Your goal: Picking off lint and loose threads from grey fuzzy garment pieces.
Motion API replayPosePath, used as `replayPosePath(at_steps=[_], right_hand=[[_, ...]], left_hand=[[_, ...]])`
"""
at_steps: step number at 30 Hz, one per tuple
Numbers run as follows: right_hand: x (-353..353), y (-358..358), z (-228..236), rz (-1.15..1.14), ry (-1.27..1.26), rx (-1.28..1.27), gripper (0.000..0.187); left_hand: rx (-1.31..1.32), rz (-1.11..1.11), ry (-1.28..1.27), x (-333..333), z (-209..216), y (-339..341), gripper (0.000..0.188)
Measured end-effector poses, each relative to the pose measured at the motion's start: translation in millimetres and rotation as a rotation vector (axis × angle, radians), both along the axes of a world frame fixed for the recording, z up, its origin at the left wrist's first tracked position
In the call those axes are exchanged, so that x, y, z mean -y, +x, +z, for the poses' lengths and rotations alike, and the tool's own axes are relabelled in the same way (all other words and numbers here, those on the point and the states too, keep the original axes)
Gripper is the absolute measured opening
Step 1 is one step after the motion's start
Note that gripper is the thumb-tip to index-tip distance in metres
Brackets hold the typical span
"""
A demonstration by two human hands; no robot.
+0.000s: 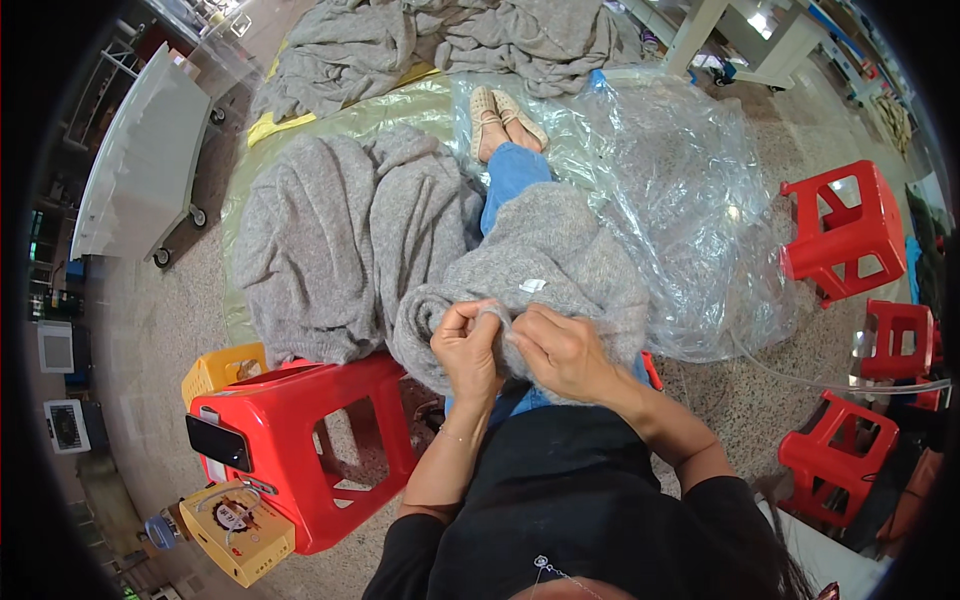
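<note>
A fuzzy grey knit sweater [570,240] lies bunched over my lap, with a small white label [532,286] showing on it. My left hand [468,345] pinches a fold of its near edge between thumb and fingers. Just to the right, my right hand [560,350] is closed on the same edge, its fingertips close to the left ones. Whether a small tool or thread is between the fingers is too small to tell. More grey knit garments [320,230] are heaped to the left of my lap, touching the sweater.
At my left stands a red stool [330,410] with a phone [219,442] at its side and a yellow box [238,530] beside it. Clear plastic sheeting [690,220] covers the floor ahead. Red stools [850,230] stand on the right; a white wheeled cart [145,160] is far left.
</note>
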State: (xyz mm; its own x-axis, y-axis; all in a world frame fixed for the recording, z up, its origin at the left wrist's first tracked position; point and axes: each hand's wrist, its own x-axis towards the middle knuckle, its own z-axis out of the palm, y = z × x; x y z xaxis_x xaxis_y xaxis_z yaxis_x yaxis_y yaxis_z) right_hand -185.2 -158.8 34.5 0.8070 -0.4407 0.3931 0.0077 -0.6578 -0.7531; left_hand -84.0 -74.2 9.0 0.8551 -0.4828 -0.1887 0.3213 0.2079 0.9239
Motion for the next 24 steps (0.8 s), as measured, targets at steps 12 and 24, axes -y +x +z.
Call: replayPosePath(at_steps=[12,24], right_hand=[[56.1,-63.0,-2.6,-0.185,0.171,-0.240,0.031],[30.5,-63.7,24.2,-0.347,0.006,0.061,0.038]], left_hand=[[-0.161,-0.156,-0.093,-53.1,17.0,62.9,0.011],[-0.280,-0.359,-0.194,-42.3,42.3,27.6,0.005]])
